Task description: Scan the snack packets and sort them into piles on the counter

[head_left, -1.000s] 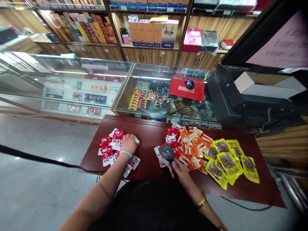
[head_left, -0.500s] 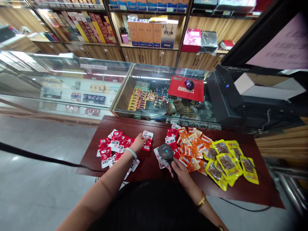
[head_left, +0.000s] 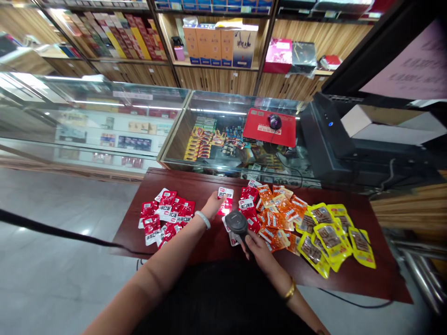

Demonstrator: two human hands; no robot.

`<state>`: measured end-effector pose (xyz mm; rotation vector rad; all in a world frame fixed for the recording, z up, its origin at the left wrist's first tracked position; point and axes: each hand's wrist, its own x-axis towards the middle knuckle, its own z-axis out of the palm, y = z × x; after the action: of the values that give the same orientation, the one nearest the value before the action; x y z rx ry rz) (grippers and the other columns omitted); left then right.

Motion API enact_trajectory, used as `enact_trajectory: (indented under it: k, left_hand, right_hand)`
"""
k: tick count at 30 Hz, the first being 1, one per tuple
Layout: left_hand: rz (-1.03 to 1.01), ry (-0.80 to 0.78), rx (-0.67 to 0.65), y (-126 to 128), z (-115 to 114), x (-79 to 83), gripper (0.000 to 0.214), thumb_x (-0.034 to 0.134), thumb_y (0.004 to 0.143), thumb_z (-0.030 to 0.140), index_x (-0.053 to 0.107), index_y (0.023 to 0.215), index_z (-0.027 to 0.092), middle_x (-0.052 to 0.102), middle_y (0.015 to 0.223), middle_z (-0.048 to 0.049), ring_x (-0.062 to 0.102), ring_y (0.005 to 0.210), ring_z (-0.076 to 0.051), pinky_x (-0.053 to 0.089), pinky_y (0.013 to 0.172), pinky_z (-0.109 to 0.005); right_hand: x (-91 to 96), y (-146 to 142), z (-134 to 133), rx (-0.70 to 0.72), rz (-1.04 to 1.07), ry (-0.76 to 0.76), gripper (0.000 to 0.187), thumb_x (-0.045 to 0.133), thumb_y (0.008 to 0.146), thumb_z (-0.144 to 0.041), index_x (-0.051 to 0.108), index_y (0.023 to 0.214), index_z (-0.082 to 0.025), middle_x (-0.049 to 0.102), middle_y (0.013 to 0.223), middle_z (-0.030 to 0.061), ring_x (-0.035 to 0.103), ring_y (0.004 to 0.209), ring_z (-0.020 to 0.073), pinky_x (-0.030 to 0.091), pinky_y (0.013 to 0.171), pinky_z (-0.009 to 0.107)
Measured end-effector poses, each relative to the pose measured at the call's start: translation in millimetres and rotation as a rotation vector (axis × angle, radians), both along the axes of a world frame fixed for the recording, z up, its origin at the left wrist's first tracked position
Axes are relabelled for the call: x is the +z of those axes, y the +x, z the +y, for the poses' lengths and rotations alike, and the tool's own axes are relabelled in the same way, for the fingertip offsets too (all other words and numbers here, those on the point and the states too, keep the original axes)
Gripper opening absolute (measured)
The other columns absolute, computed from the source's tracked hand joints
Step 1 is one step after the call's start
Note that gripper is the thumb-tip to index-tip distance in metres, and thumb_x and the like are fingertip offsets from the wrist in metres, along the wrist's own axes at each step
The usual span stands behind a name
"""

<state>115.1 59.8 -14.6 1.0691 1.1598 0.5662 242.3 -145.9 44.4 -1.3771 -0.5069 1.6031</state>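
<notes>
My left hand [head_left: 213, 205] pinches a red-and-white snack packet [head_left: 226, 199] by its left edge over the dark red table. In my right hand [head_left: 256, 245] is a black handheld barcode scanner [head_left: 236, 222], its head just below and right of that packet. A bright spot of light shows on the packet's lower part. Several similar red-and-white packets [head_left: 166, 199] lie in a loose pile to the left. More red packets [head_left: 247, 208] lie behind and partly under the scanner, beside orange packets [head_left: 277, 218] and yellow packets [head_left: 328, 235].
The table [head_left: 134, 232] meets a glass display counter [head_left: 174, 125] at its far side. On the glass, a mouse [head_left: 274, 122] rests on a red mat [head_left: 253, 128]. A dark machine [head_left: 324, 139] and an open white box [head_left: 380, 128] stand at right. Shelves with boxes line the wall.
My left hand has moved right with the red-and-white packet, bringing it closer to the scanner. The scanner has shifted slightly left, and a bright light spot now shows on the packet.
</notes>
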Motion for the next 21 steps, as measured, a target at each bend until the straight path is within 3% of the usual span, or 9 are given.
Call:
enact_trajectory:
  k: [3, 5, 10, 14, 17, 21]
  left_hand:
    - [-0.038, 0.014, -0.061, 1, 2, -2.4, 0.045, 0.071, 0.071, 0.049, 0.06, 0.096, 0.013, 0.068, 0.087, -0.0064, 0.062, 0.078, -0.015, 0.047, 0.079, -0.03]
    - [0.096, 0.115, -0.049, -14, -1, -2.1, 0.042, 0.072, 0.071, 0.043, 0.059, 0.098, 0.014, 0.067, 0.092, -0.0072, 0.062, 0.085, -0.016, 0.046, 0.084, -0.03]
    - [0.653, 0.307, -0.178, -96, -38, 18.1, 0.034, 0.065, 0.077, 0.034, 0.057, 0.106, 0.018, 0.065, 0.1, -0.0079, 0.061, 0.093, -0.02, 0.046, 0.088, -0.033]
    - [1.066, 0.482, -0.335, -147, -84, 35.7, 0.053, 0.07, 0.072, 0.033, 0.053, 0.121, 0.019, 0.057, 0.119, -0.012, 0.051, 0.114, -0.028, 0.038, 0.1, -0.04]
    - [1.221, 0.54, -0.442, -165, -107, 31.3, 0.075, 0.074, 0.067, 0.035, 0.045, 0.135, 0.022, 0.046, 0.135, -0.0146, 0.042, 0.122, -0.033, 0.035, 0.102, -0.044]
    - [1.227, 0.585, -0.48, -177, -112, 13.1, 0.088, 0.077, 0.064, 0.042, 0.039, 0.141, 0.023, 0.04, 0.139, -0.0151, 0.04, 0.123, -0.033, 0.034, 0.104, -0.044]
  right_hand:
    - [-2.0, 2, 0, -0.003, 0.002, -0.014, 0.054, 0.061, 0.078, -0.065, 0.061, 0.109, -0.021, 0.051, 0.058, -0.0049, 0.04, 0.044, 0.0099, 0.032, 0.044, 0.024]
    - [-0.7, 2, 0, 0.002, -0.011, -0.012, 0.049, 0.061, 0.079, -0.063, 0.061, 0.105, -0.021, 0.051, 0.059, -0.0047, 0.041, 0.046, 0.0102, 0.032, 0.045, 0.024]
    - [4.0, 1, -1, 0.02, -0.034, -0.037, 0.041, 0.062, 0.079, -0.06, 0.062, 0.092, -0.022, 0.052, 0.061, -0.0036, 0.043, 0.048, 0.0118, 0.033, 0.047, 0.025]
    - [0.6, -4, -2, 0.056, -0.036, -0.049, 0.04, 0.062, 0.079, -0.06, 0.063, 0.091, -0.022, 0.053, 0.062, -0.0022, 0.044, 0.049, 0.0125, 0.034, 0.047, 0.026]
    - [-2.7, -10, -2, 0.072, -0.011, -0.06, 0.045, 0.063, 0.079, -0.06, 0.063, 0.101, -0.021, 0.053, 0.063, -0.0029, 0.044, 0.049, 0.0118, 0.034, 0.047, 0.025]
    - [-1.1, -17, -1, 0.085, -0.006, -0.055, 0.051, 0.063, 0.077, -0.063, 0.063, 0.105, -0.021, 0.052, 0.06, -0.0042, 0.044, 0.048, 0.0112, 0.034, 0.045, 0.024]
